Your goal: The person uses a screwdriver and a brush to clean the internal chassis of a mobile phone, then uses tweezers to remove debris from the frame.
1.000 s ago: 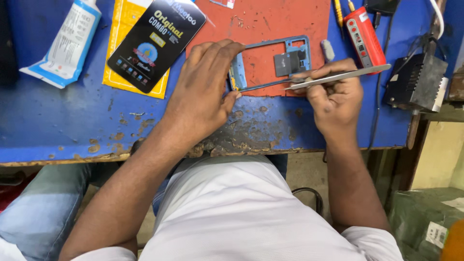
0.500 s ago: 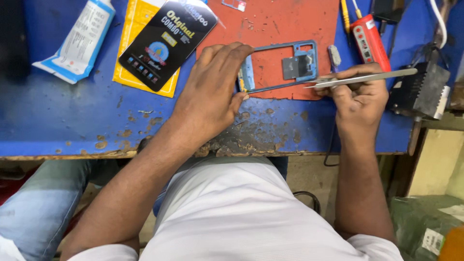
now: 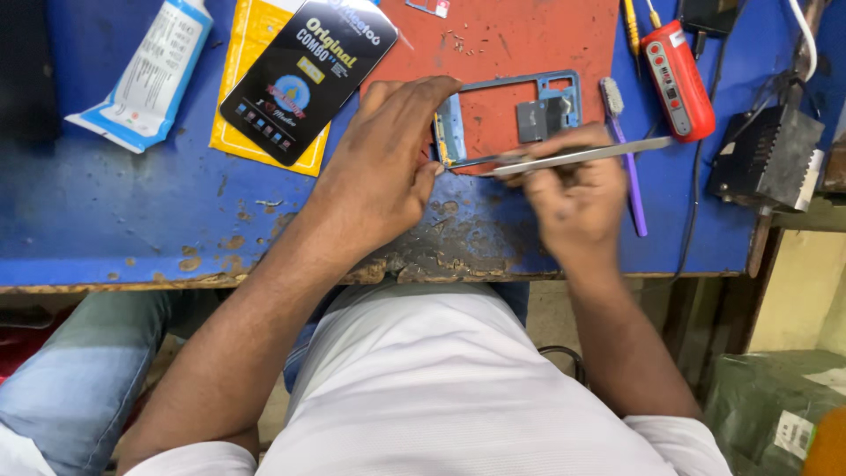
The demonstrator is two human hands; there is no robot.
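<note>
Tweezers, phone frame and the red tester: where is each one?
tweezers (image 3: pixel 582 157), head view, middle of the metal shaft.
phone frame (image 3: pixel 515 84), head view, top edge.
red tester (image 3: pixel 677 79), head view, middle of its body.

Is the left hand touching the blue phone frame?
Touching. In the head view, the left hand lies over the left edge of the blue phone frame, its fingers pressing on it, no gap showing.

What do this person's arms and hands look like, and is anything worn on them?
Both forearms are bare. The left hand and right hand wear no gloves, and no rings or watch show. White short sleeves cover only the upper arms.
</note>
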